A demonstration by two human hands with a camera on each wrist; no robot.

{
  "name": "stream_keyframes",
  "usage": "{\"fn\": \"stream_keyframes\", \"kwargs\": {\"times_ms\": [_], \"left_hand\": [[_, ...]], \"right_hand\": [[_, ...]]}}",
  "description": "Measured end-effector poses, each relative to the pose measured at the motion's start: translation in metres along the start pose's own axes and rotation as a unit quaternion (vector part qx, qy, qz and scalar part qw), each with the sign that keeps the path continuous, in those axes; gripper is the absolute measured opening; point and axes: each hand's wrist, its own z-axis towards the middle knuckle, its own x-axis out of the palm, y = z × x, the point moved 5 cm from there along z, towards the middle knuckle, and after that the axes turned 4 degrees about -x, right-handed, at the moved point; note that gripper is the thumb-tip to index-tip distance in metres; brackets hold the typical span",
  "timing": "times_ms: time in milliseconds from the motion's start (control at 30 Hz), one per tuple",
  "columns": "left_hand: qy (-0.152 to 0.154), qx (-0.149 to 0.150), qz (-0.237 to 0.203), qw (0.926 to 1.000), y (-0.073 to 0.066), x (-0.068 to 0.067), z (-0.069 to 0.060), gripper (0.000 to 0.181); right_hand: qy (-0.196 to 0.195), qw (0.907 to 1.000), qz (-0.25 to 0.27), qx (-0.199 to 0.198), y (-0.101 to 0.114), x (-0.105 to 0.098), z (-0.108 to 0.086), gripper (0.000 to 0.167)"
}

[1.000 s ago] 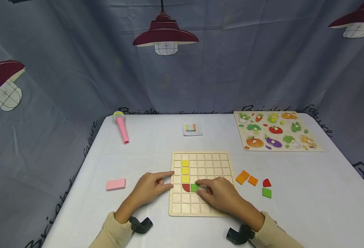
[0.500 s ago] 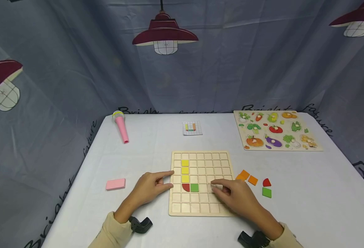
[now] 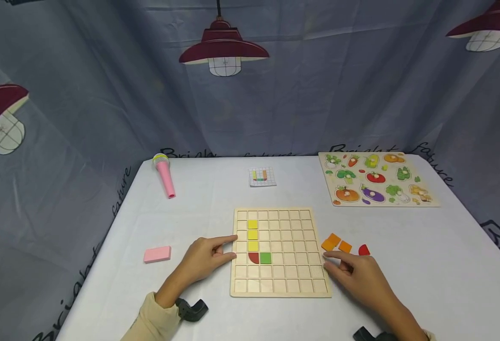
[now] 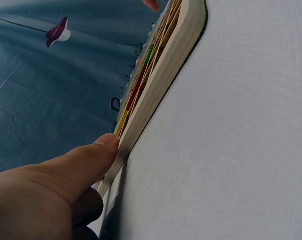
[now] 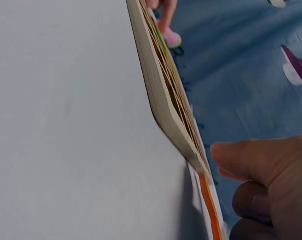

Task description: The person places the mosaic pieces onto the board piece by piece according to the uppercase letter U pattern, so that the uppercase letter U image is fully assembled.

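Observation:
A wooden grid board (image 3: 292, 272) lies flat on the table. Set in its cells are a column of yellow square tiles (image 3: 253, 235), a red quarter-round tile (image 3: 254, 258) below them and a green square tile (image 3: 265, 258) beside the red one. My left hand (image 3: 205, 255) touches the board's left edge with index finger and thumb spread apart; in the left wrist view the thumb (image 4: 85, 160) rests on that edge. Past the right edge hovers my right hand (image 3: 358, 277), thumb and index finger apart, nothing between them. Near it lie orange square tiles (image 3: 345, 246) and a loose red tile (image 3: 363, 250).
A small pattern card (image 3: 263, 176) lies behind the board. At the back right is a vegetable puzzle board (image 3: 379, 180), and a pink toy microphone (image 3: 165, 175) lies at the back left. Left of my left hand is a pink block (image 3: 157, 254).
My right hand has let go of the green tile in the grid and moved right, off the board toward the loose tiles. The loose green tile is now hidden behind it. My left hand stays put.

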Motion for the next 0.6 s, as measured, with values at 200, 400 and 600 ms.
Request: {"fn": "stream_keyframes", "kwargs": {"times_ms": [200,400,600], "left_hand": [[0.0,0.0,0.0,1.0,0.001,0.0,0.0,0.044],[0.002,-0.003,0.005,1.0,-0.001,-0.001,0.0,0.043],[0.002,-0.005,-0.001,1.0,-0.002,-0.002,0.0,0.043]], "right_hand": [[0.003,0.9973,-0.047,0.056,-0.021,-0.017,-0.013,0.028],[0.001,0.9924,-0.082,0.092,-0.043,-0.03,-0.022,0.031],[-0.001,0.9871,-0.086,0.135,-0.057,-0.034,-0.03,0.033]]}}
